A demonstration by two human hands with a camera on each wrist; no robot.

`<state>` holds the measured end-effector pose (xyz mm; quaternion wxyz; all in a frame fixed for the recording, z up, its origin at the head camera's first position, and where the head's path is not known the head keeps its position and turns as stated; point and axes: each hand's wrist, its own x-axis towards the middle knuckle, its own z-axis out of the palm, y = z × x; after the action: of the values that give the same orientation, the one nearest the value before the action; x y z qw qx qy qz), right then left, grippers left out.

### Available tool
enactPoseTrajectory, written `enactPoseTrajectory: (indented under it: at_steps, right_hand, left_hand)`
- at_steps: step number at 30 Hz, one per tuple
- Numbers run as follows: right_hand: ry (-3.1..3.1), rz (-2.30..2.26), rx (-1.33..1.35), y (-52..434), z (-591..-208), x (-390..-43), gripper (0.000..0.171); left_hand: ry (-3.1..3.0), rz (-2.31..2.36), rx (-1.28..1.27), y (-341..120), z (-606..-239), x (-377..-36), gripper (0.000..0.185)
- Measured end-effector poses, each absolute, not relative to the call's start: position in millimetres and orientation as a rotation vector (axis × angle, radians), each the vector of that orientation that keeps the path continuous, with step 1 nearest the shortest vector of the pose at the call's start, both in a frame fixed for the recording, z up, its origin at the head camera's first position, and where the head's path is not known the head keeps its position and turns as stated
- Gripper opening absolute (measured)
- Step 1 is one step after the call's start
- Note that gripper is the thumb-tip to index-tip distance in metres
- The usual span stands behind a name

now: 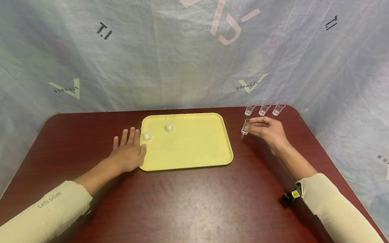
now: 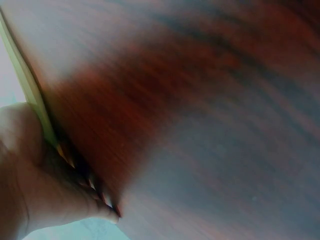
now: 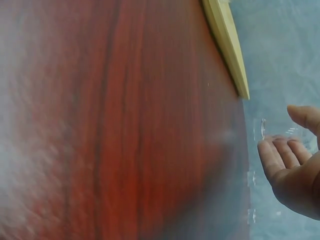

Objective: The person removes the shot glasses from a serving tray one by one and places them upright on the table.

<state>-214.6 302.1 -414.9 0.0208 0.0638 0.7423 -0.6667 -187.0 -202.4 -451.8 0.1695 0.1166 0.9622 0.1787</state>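
Observation:
My left hand [image 1: 127,144] lies flat on the dark red table [image 1: 188,207], fingers straight, its thumb side against the left edge of a yellow tray [image 1: 197,148]. In the left wrist view the left hand [image 2: 45,195] presses the table beside the tray's rim [image 2: 25,85]. Two small clear cups [image 1: 146,133] [image 1: 170,123] stand at the back left of the tray. My right hand [image 1: 262,126] pinches another clear cup [image 1: 245,128] just right of the tray, tilted. The right wrist view shows the right hand [image 3: 287,160] with curled fingers and thumb round that cup [image 3: 261,129].
Three more clear cups [image 1: 249,109] [image 1: 264,108] [image 1: 278,109] stand in a row at the table's back right corner, behind my right hand. A pale printed sheet [image 1: 187,41] hangs all round the table. The tray's corner [image 3: 227,40] shows in the right wrist view.

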Motion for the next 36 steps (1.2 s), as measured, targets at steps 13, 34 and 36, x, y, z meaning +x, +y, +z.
enactPoseTrajectory:
  at_steps: [13, 34, 36]
  right_hand:
    - [2.284, -2.097, 0.293, 312.0, -423.0, -229.5, 0.046]
    - [2.176, -2.22, 0.404, 319.6, -427.4, -247.6, 0.044]
    - [2.167, -2.23, 0.414, 320.5, -428.3, -249.2, 0.042]
  left_hand:
    - [2.743, 0.517, 0.314, -196.5, -440.0, -180.1, 0.079]
    - [2.732, 0.549, 0.325, -201.2, -450.3, -185.6, 0.084]
    - [2.733, 0.538, 0.321, -201.2, -451.1, -186.3, 0.083]
